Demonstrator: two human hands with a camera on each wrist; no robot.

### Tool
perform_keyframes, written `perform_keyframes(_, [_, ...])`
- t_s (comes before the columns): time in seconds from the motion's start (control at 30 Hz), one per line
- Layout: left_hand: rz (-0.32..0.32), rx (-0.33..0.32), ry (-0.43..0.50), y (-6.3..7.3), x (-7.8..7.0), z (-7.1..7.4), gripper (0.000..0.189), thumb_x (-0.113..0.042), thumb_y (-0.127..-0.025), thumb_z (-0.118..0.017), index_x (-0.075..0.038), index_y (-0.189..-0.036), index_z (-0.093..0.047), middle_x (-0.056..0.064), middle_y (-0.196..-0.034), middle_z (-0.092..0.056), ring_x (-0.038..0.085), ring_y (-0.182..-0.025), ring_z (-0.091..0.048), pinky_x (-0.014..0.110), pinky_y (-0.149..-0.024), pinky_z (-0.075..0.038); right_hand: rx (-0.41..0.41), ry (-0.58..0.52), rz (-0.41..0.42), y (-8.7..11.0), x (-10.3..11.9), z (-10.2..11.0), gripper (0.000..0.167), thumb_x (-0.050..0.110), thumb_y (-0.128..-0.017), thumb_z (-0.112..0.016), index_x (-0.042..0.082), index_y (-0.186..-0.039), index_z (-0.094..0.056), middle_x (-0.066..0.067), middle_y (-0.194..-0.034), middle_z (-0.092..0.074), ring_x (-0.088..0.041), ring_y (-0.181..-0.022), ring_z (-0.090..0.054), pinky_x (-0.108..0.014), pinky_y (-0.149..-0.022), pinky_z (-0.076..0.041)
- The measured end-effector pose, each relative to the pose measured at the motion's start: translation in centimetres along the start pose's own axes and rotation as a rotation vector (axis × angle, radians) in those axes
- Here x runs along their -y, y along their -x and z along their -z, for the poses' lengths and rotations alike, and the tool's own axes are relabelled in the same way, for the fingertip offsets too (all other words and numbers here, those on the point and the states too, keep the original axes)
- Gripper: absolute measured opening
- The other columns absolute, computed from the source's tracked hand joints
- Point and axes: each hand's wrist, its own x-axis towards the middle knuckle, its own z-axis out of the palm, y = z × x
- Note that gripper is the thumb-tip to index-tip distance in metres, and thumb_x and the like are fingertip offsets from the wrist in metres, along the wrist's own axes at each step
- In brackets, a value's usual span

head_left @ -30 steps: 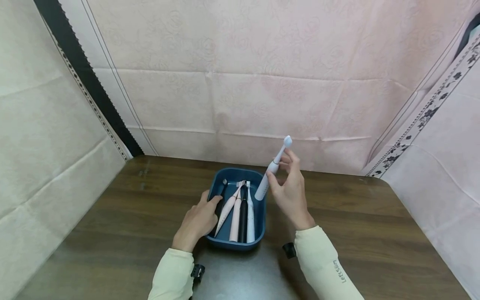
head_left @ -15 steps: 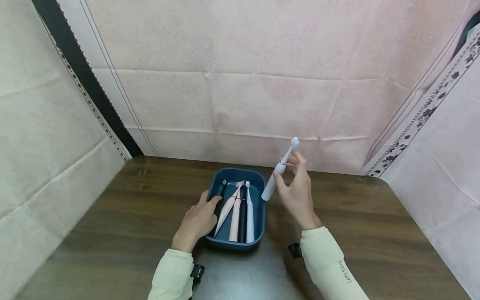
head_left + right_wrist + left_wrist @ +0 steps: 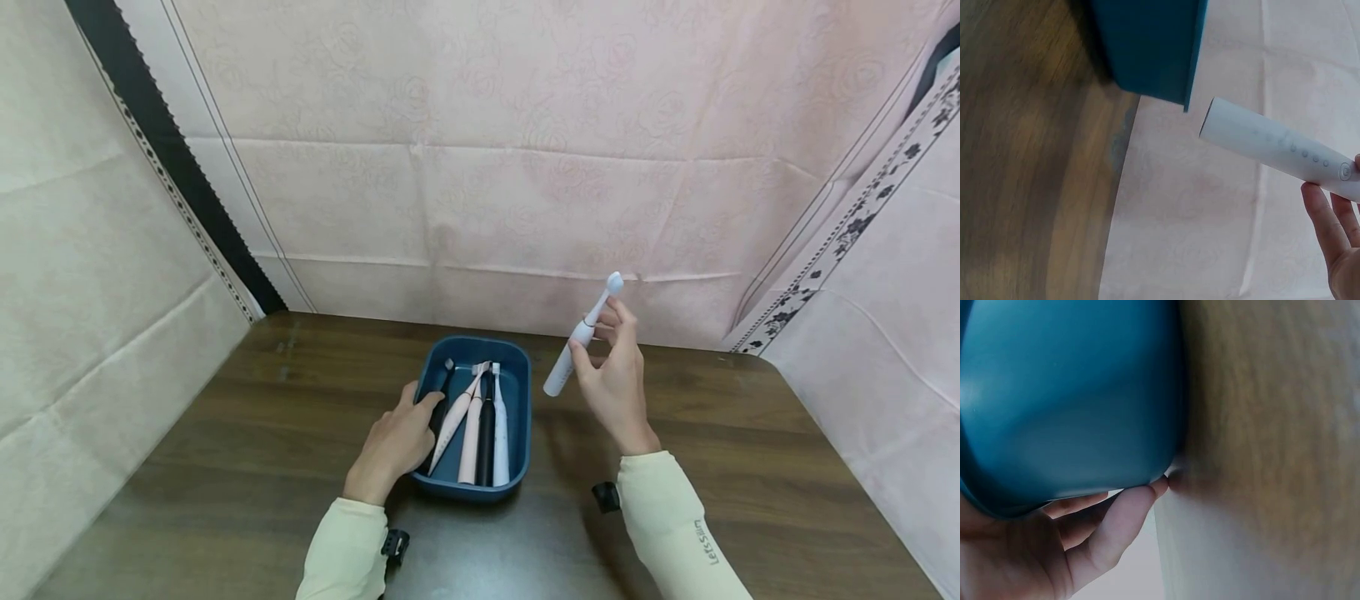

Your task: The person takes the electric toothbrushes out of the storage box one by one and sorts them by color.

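My right hand (image 3: 617, 379) pinches a white electric toothbrush (image 3: 572, 357) between thumb and fingers, to the right of a dark blue storage box (image 3: 521, 417). The toothbrush tilts, head up and right, handle base down and left; its buttons show in the right wrist view on the handle (image 3: 1272, 142). My left hand (image 3: 397, 442) grips the box's left wall, with a digit over the rim and fingers against the outer wall (image 3: 1079, 419). In the box lie a white toothbrush (image 3: 501, 437), a black one (image 3: 486, 442), pinkish ones (image 3: 469, 442), and another dark one (image 3: 442, 408), partly hidden by my left hand.
The box stands on a brown wood-grain table (image 3: 720, 433). A pale patterned cloth (image 3: 525, 208) hangs behind the table's back edge, with further cloth panels (image 3: 97, 333) at both sides. A black wrist camera (image 3: 606, 497) sits at the right cuff.
My right hand has carried the white electric toothbrush to the right, from over the box's right edge to beside it. My left hand and the box have stayed in place.
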Motion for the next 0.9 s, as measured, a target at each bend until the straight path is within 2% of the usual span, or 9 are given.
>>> perform_keyframes(0.17, [-0.003, -0.001, 0.000, 0.0, 0.1, 0.0, 0.048, -0.002, -0.097, -0.056, -0.007, -0.144, -0.056, 0.026, -0.154, -0.036, 0.026, -0.070, -0.059, 0.049, -0.073, -0.056, 0.011, 0.015, 0.003, 0.2, -0.4, 0.0, 0.073, -0.013, -0.087, -0.069, 0.002, -0.149, -0.031, -0.023, -0.127, -0.056, -0.031, -0.106, -0.064, -0.019, -0.068, -0.055])
perform_keyframes(0.33, [0.005, 0.005, 0.000, 0.0, 0.0, 0.1, 0.048, -0.002, -0.097, -0.055, -0.007, -0.145, -0.055, 0.025, -0.154, -0.036, 0.026, -0.069, -0.058, 0.048, -0.073, -0.055, 0.026, 0.043, -0.007, 0.4, -0.8, -0.3, 0.073, -0.010, -0.088, -0.070, 0.003, -0.149, -0.032, -0.022, -0.128, -0.057, -0.033, -0.107, -0.064, -0.038, -0.068, -0.059])
perform_keyframes(0.4, [0.010, 0.008, -0.001, 0.0, 0.0, 0.0, 0.049, -0.002, -0.097, -0.055, -0.008, -0.145, -0.055, 0.025, -0.155, -0.036, 0.026, -0.071, -0.059, 0.051, -0.077, -0.056, 0.033, 0.064, -0.006, 0.4, -1.1, -0.4, 0.073, -0.009, -0.088, -0.071, 0.003, -0.149, -0.032, -0.023, -0.128, -0.057, -0.034, -0.106, -0.064, -0.048, -0.067, -0.059])
perform_keyframes(0.63, [0.010, 0.005, -0.004, -0.1, -0.1, 0.0, 0.048, -0.002, -0.097, -0.056, -0.008, -0.145, -0.055, 0.024, -0.155, -0.036, 0.031, -0.080, -0.062, 0.058, -0.086, -0.054, 0.047, 0.132, -0.002, 0.7, -2.6, -0.9, 0.073, -0.008, -0.088, -0.072, 0.003, -0.148, -0.033, -0.025, -0.126, -0.058, -0.037, -0.106, -0.063, -0.048, -0.066, -0.057])
perform_keyframes(0.77, [0.015, 0.005, 0.002, 0.1, 0.0, -0.1, 0.048, -0.002, -0.097, -0.056, -0.008, -0.145, -0.055, 0.024, -0.155, -0.036, 0.033, -0.085, -0.063, 0.060, -0.089, -0.052, 0.066, 0.152, -0.027, 0.9, -3.4, -1.3, 0.072, -0.007, -0.088, -0.072, 0.002, -0.148, -0.034, -0.025, -0.125, -0.058, -0.038, -0.106, -0.063, -0.046, -0.067, -0.056])
perform_keyframes(0.9, [0.019, 0.011, 0.007, 0.0, 0.0, -0.1, 0.049, -0.002, -0.097, -0.055, -0.008, -0.146, -0.054, 0.023, -0.156, -0.035, 0.032, -0.083, -0.062, 0.060, -0.089, -0.052, 0.081, 0.169, -0.054, 1.1, -4.1, -1.5, 0.072, -0.006, -0.089, -0.071, 0.003, -0.149, -0.033, -0.024, -0.126, -0.059, -0.037, -0.107, -0.063, -0.044, -0.066, -0.051])
